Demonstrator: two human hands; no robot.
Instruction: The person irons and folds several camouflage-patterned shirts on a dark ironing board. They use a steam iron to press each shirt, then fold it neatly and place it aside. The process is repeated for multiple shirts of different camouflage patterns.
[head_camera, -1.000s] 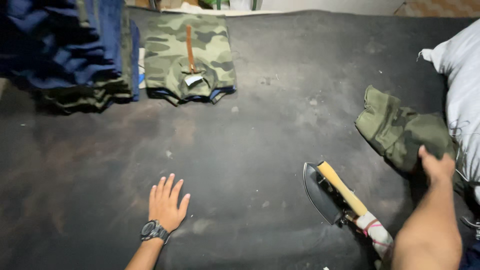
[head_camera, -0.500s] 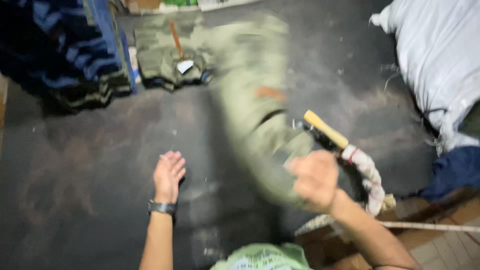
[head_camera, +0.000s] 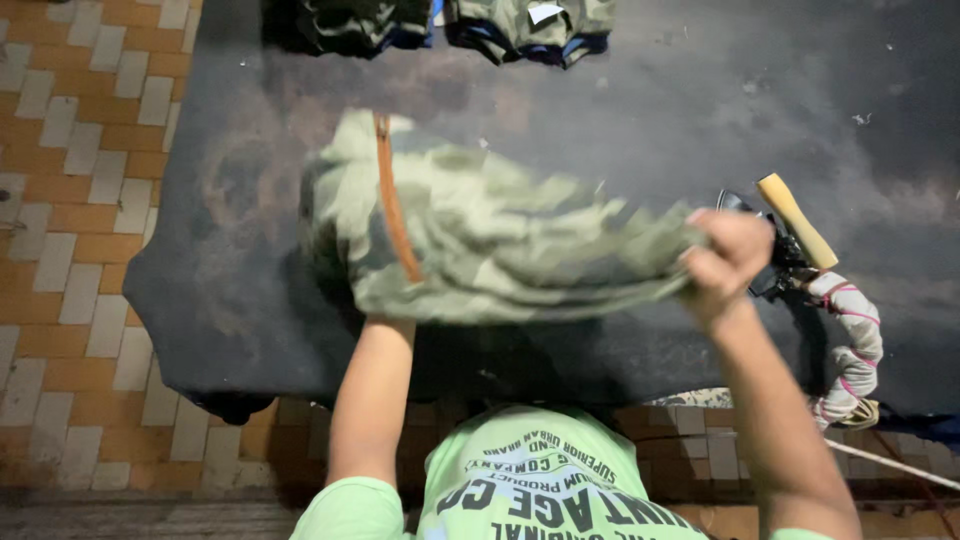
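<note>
Head view, looking straight down: nearest the camera is the person's pale green printed T-shirt (head_camera: 540, 480), with both bare forearms reaching away from it over the dark padded worktop (head_camera: 220, 270). The right hand (head_camera: 725, 262) is closed in a fist around one end of a camouflage-patterned green cloth garment with a brown strap (head_camera: 470, 235). The left hand is hidden under the garment's other, wider end, so only its forearm shows and I cannot tell how far it is closed or whether it grips the cloth.

The garment hangs blurred above the worktop, its long axis running left to right between the two arms, the strap end toward the left. From the right hand it stretches off to the left.

Just beyond the right hand lies a dark iron with a yellow wooden handle (head_camera: 790, 225), its cloth-wrapped cord (head_camera: 850, 345) trailing near the worktop's edge. At the far edge sit folded camouflage garments (head_camera: 525, 25).
</note>
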